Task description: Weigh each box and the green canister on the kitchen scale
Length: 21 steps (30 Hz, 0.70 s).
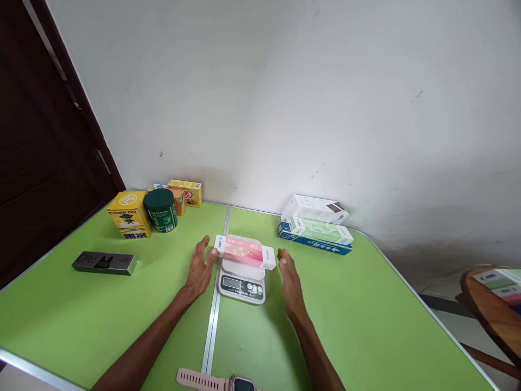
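Note:
A pink and white toothpaste-style box (244,251) lies crosswise on the platform of a white kitchen scale (243,287). My left hand (199,267) is beside the box's left end, fingers stretched out and thumb close to its edge; whether it touches cannot be made out. By the right end, my right hand (290,282) has its fingers extended, with a small gap to the box. Neither hand grips anything. The scale's display (232,283) and buttons face me, but no reading can be made out.
At the back left stand a yellow box (129,214), a green canister (161,210) and small yellow boxes (191,193). A dark long box (105,263) lies left. White (315,208), green (321,230) and blue (317,243) boxes lie back right. A pink smartwatch (222,382) is at the front.

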{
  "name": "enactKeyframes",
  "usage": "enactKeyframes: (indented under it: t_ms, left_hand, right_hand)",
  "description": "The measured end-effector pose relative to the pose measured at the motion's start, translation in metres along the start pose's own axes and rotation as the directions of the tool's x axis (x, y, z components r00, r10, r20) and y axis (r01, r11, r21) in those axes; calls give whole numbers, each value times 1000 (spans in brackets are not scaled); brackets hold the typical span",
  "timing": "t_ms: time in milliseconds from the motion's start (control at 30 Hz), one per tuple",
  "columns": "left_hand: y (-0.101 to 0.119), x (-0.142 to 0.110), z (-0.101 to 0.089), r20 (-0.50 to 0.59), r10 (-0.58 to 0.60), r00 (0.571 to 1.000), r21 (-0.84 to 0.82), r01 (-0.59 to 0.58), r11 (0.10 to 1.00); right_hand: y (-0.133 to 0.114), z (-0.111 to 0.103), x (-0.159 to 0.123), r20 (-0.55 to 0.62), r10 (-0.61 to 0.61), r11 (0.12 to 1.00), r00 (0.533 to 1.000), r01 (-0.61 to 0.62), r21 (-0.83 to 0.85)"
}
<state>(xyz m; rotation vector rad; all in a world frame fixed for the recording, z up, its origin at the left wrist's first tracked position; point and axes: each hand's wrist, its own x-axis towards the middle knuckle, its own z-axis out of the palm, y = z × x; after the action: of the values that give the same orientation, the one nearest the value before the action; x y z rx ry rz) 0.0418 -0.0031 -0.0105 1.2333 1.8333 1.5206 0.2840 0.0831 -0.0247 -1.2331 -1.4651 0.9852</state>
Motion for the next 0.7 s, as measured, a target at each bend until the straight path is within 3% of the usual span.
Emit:
enactKeyframes:
  t_ms: [100, 300, 700]
  left_hand:
    - [-15, 14, -1, -21, -79, 997, -154, 75, 985]
    - [-31, 23, 6, -74, -134, 988, -314, 104, 944]
    - [-22, 24, 1, -60, -113, 992, -243, 96, 965]
  right_hand:
    - [7, -14, 11, -18, 64, 997, 998, -65, -36]
    - [8, -18, 14, -53, 29, 996, 998, -33, -84]
    - [5, -20, 14, -62, 14, 998, 998, -18, -65]
